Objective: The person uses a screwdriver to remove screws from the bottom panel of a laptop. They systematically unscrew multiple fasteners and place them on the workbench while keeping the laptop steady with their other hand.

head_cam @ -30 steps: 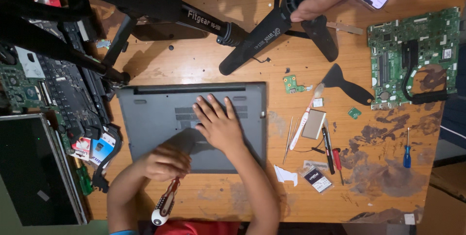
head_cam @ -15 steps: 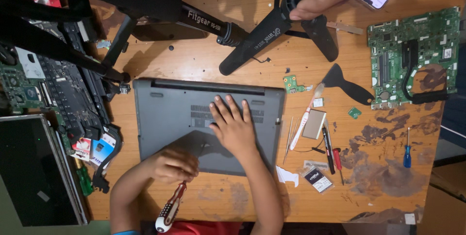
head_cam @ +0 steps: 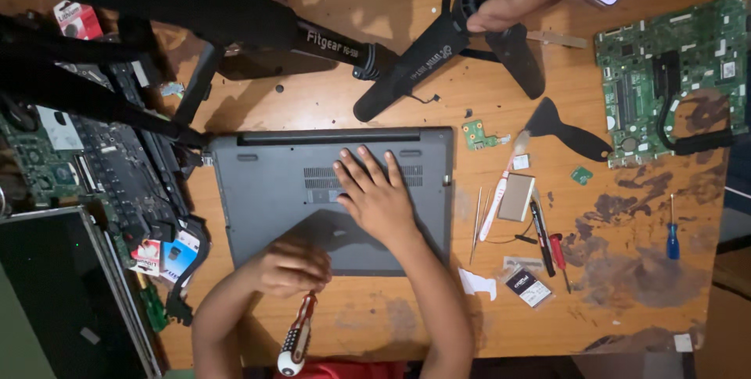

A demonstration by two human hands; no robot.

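Grey laptop (head_cam: pixel 313 191) lies under both hands, screwdriver (head_cam: pixel 297 336) in left.

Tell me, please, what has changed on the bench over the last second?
The grey laptop slid right under the right hand, which stays flat on it. The left hand keeps gripping the screwdriver at the near edge. The loose tools stayed put.

Scuffed wooden workbench, seen from straight above

The wooden table (head_cam: pixel 375 19) fills nearly the whole view, orange-brown with dark worn stains (head_cam: pixel 634 269) toward 4 o'clock and paler scuffs near 6. Light is warm and kinda dim, with hard shadows thrown across the top around 11 o'clock. Past the table's edge at 3 and 5 o'clock it's just murky dark, can't tell what's there.
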